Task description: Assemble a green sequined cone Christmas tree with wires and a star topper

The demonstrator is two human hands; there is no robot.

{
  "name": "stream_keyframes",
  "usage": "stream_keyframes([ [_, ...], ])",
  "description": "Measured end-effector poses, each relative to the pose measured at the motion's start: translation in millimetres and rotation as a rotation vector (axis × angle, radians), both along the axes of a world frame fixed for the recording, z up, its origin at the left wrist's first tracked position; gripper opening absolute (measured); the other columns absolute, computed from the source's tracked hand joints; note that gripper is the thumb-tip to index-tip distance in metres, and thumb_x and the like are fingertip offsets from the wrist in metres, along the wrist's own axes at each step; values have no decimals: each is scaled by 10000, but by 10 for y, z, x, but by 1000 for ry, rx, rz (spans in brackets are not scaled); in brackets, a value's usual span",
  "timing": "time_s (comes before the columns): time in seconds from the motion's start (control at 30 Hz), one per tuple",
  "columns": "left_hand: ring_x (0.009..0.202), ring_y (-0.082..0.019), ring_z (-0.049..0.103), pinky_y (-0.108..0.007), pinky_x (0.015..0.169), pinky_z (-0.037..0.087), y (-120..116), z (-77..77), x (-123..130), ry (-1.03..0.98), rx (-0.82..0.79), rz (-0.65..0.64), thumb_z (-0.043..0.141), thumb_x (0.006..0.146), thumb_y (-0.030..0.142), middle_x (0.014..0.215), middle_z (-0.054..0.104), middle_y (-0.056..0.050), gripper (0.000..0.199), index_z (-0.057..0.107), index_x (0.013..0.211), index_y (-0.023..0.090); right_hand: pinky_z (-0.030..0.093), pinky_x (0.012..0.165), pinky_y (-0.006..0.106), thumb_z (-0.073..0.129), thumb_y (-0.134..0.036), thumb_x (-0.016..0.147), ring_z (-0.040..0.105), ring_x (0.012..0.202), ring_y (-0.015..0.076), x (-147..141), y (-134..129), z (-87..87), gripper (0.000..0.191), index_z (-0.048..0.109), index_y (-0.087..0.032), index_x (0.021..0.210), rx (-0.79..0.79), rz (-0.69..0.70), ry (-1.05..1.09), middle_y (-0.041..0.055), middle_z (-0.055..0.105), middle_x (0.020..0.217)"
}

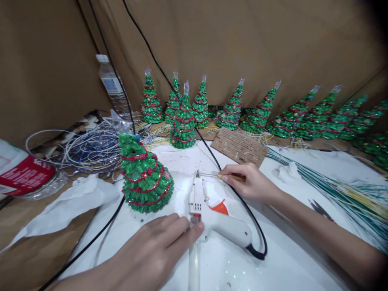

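Observation:
In the head view a white hot glue gun (228,226) with an orange trigger lies on its side on the white table. My left hand (157,246) grips the body of the gun near its rear, thumb on top and fingers against its left side. From the back of the gun a glue stick (194,266) sticks out. My right hand (250,182) pinches the wooden handle of a thin metal awl (230,176). Its tip reaches to the gun's nozzle; I cannot tell if they touch. Left of the gun stands a green sparkly Christmas tree (145,178) with red garland and a clear star.
Several similar small trees (182,121) line the back. A pitted cardboard piece (239,146), green wires (342,182) and scissors (321,210) lie right. Left are tangled wires (87,145), crumpled white paper (69,206) and bottles (112,83). A black cord (209,149) crosses the table.

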State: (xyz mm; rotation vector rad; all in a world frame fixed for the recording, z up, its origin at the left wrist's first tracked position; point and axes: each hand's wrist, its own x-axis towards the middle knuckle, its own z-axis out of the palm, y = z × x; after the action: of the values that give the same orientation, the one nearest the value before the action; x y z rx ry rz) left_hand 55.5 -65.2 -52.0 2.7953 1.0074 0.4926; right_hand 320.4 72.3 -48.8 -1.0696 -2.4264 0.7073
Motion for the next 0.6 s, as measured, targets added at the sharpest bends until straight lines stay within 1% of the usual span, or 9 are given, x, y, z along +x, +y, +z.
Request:
stream_keyframes([
  [0.23, 830, -208, 606, -336, 722, 570, 23, 27, 5, 15, -34, -6, 294, 986, 87, 975, 634, -86, 393, 435, 1352, 110, 394, 594, 232, 522, -213, 878, 565, 628, 126, 8, 13, -3, 171, 686, -169, 859, 10, 2, -9, 21, 675, 728],
  [0.6, 818, -203, 612, -310, 706, 561, 17, 14, 14, -11, 20, 2, 256, 1002, 108, 965, 644, -87, 381, 454, 1327, 110, 353, 567, 225, 517, -248, 885, 497, 584, 108, 24, 27, -12, 187, 674, -163, 828, 30, 12, -12, 10, 628, 668],
])
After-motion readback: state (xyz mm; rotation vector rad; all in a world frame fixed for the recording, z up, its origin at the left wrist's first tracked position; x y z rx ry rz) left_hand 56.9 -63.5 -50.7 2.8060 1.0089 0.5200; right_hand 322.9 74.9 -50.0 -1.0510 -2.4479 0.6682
